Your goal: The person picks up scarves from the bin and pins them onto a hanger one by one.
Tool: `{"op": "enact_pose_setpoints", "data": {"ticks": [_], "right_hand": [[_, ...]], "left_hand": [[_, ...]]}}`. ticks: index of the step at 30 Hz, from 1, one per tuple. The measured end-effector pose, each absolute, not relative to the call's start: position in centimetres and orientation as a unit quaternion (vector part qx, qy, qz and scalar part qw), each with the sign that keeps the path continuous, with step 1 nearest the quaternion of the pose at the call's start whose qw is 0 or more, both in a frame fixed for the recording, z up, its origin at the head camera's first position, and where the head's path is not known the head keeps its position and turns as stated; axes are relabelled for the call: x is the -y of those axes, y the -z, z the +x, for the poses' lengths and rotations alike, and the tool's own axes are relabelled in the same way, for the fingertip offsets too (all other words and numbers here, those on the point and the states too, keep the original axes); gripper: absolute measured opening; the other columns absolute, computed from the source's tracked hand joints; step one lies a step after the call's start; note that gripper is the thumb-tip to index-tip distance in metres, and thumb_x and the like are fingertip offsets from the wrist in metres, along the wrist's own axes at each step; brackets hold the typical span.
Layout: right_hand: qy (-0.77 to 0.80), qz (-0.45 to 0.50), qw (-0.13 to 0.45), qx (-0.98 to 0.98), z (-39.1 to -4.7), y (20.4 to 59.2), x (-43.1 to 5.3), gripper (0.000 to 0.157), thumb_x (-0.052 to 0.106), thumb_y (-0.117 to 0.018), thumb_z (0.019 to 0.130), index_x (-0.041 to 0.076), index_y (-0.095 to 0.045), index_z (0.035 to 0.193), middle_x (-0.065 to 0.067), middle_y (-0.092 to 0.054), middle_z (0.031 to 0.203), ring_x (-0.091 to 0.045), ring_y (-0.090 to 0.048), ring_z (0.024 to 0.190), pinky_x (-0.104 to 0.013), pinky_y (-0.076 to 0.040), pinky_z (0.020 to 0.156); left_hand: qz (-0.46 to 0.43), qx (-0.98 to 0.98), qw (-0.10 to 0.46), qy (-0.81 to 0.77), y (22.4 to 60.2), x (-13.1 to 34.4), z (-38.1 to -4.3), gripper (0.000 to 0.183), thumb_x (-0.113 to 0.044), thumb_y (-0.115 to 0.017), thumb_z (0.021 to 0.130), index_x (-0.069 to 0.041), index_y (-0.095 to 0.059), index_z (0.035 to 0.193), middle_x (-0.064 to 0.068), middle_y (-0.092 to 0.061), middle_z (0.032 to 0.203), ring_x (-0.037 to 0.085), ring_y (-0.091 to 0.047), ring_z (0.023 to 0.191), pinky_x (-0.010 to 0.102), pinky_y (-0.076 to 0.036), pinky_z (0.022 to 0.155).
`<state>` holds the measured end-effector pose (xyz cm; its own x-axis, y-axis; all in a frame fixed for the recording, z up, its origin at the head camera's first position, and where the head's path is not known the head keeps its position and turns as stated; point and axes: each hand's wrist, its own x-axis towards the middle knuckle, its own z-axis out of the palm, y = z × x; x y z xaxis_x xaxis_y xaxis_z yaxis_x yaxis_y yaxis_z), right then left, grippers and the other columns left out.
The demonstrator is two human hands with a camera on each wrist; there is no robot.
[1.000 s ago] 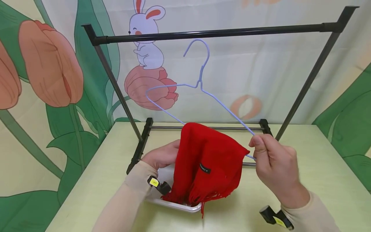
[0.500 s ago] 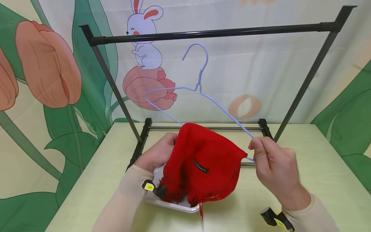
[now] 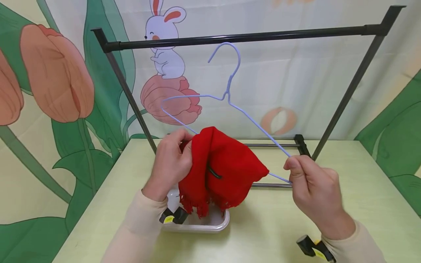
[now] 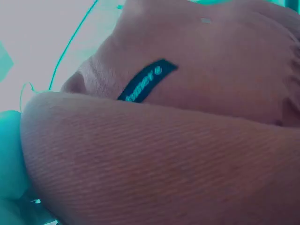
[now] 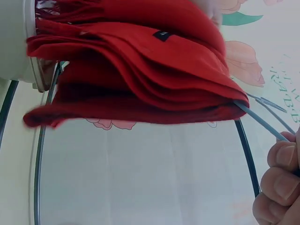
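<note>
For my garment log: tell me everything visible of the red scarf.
The red scarf is soft-looking, finely ribbed fabric with a fringe and a small black label with light lettering. Folded in several layers, it drapes unevenly over the lower bar of the periwinkle hanger. The left hand grips it at upper left; the right hand holds the hanger, apart from it. Whether the fringe touches the white tray below is unclear.
</note>
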<state>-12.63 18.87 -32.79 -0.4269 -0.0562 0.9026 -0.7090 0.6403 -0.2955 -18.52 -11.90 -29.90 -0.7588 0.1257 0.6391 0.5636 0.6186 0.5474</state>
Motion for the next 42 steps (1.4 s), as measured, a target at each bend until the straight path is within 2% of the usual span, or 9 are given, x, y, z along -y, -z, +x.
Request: {"op": "enact_pose_setpoints", "data": {"ticks": [7, 17, 22, 26, 28, 30, 34, 39, 42], "right_hand": [[-0.349, 0.249, 0.482, 0.764, -12.5, 32.8, -18.5, 0.051, 0.041, -0.053, 0.114, 0.006, -0.069, 0.082, 0.005, -0.055, 0.057, -0.005, -0.042, 0.043, -0.019, -0.039, 0.044], [-0.349, 0.259, 0.463, 0.773, -12.4, 33.4, -17.8, 0.048, 0.040, -0.051, 0.115, 0.006, -0.068, 0.085, 0.004, -0.055, 0.058, -0.006, -0.042, 0.046, -0.018, -0.038, 0.044], [-0.348, 0.264, 0.463, 0.771, -12.3, 33.5, -17.9, 0.050, 0.041, -0.050, 0.115, 0.004, -0.069, 0.087, 0.003, -0.056, 0.058, -0.006, -0.044, 0.048, -0.016, -0.040, 0.045], [-0.355, 0.264, 0.481, 0.757, -12.3, 33.4, -18.0, 0.052, 0.041, -0.052, 0.114, 0.001, -0.068, 0.085, 0.002, -0.056, 0.057, -0.006, -0.045, 0.045, -0.017, -0.040, 0.045], [-0.353, 0.266, 0.492, 0.750, -12.4, 33.3, -18.1, 0.053, 0.040, -0.052, 0.114, 0.000, -0.068, 0.084, 0.001, -0.056, 0.056, -0.006, -0.044, 0.044, -0.018, -0.040, 0.044], [-0.353, 0.264, 0.502, 0.744, -12.4, 33.3, -18.1, 0.053, 0.039, -0.053, 0.114, -0.001, -0.068, 0.083, 0.001, -0.056, 0.055, -0.006, -0.044, 0.043, -0.018, -0.040, 0.044], [-0.357, 0.259, 0.514, 0.736, -12.5, 33.1, -18.3, 0.054, 0.039, -0.054, 0.114, -0.002, -0.068, 0.082, 0.000, -0.055, 0.054, -0.006, -0.043, 0.042, -0.019, -0.040, 0.044], [-0.362, 0.256, 0.522, 0.729, -12.6, 33.0, -18.5, 0.055, 0.039, -0.054, 0.114, -0.002, -0.068, 0.080, -0.001, -0.054, 0.053, -0.006, -0.042, 0.042, -0.019, -0.039, 0.045], [-0.364, 0.254, 0.524, 0.727, -12.6, 32.9, -18.6, 0.055, 0.039, -0.055, 0.114, -0.003, -0.068, 0.080, -0.002, -0.053, 0.053, -0.006, -0.042, 0.043, -0.019, -0.039, 0.045]], "left_hand": [[-0.283, 0.811, 0.401, 0.318, 27.8, 11.4, -18.8, 0.008, 0.006, -0.065, 0.101, 0.002, -0.062, 0.106, 0.019, -0.072, 0.100, 0.033, -0.072, 0.089, 0.047, -0.067, 0.080], [-0.473, 0.714, 0.467, 0.221, 26.6, 9.7, -19.5, 0.020, 0.016, -0.063, 0.094, -0.003, -0.062, 0.095, 0.016, -0.064, 0.097, 0.027, -0.066, 0.080, 0.037, -0.067, 0.073], [-0.417, 0.743, 0.497, 0.163, 26.5, 10.3, -20.2, 0.016, 0.011, -0.055, 0.101, -0.003, -0.063, 0.096, 0.017, -0.065, 0.100, 0.029, -0.064, 0.089, 0.037, -0.065, 0.075], [-0.308, 0.797, 0.493, 0.164, 27.2, 11.4, -20.8, 0.008, 0.007, -0.063, 0.102, -0.001, -0.062, 0.101, 0.018, -0.065, 0.104, 0.031, -0.065, 0.093, 0.042, -0.067, 0.080], [-0.262, 0.821, 0.469, 0.196, 27.6, 11.9, -21.0, 0.004, 0.002, -0.064, 0.104, 0.000, -0.063, 0.108, 0.019, -0.064, 0.108, 0.033, -0.065, 0.096, 0.045, -0.067, 0.085], [-0.218, 0.843, 0.422, 0.252, 28.0, 12.5, -21.2, 0.013, -0.005, -0.064, 0.106, 0.001, -0.063, 0.118, 0.021, -0.064, 0.116, 0.034, -0.066, 0.104, 0.049, -0.066, 0.092], [-0.121, 0.868, 0.259, 0.407, 28.3, 14.1, -21.4, 0.033, -0.021, -0.064, 0.109, -0.004, -0.056, 0.136, 0.019, -0.062, 0.131, 0.034, -0.062, 0.115, 0.053, -0.063, 0.096], [-0.059, 0.859, 0.067, 0.505, 29.0, 15.9, -22.5, 0.050, -0.048, -0.056, 0.111, -0.006, -0.065, 0.135, 0.016, -0.069, 0.120, 0.028, -0.066, 0.103, 0.039, -0.061, 0.086], [-0.082, 0.821, -0.007, 0.565, 29.6, 16.1, -23.0, 0.051, -0.049, -0.057, 0.111, -0.003, -0.072, 0.128, 0.010, -0.075, 0.109, 0.024, -0.071, 0.097, 0.031, -0.062, 0.083]]}}
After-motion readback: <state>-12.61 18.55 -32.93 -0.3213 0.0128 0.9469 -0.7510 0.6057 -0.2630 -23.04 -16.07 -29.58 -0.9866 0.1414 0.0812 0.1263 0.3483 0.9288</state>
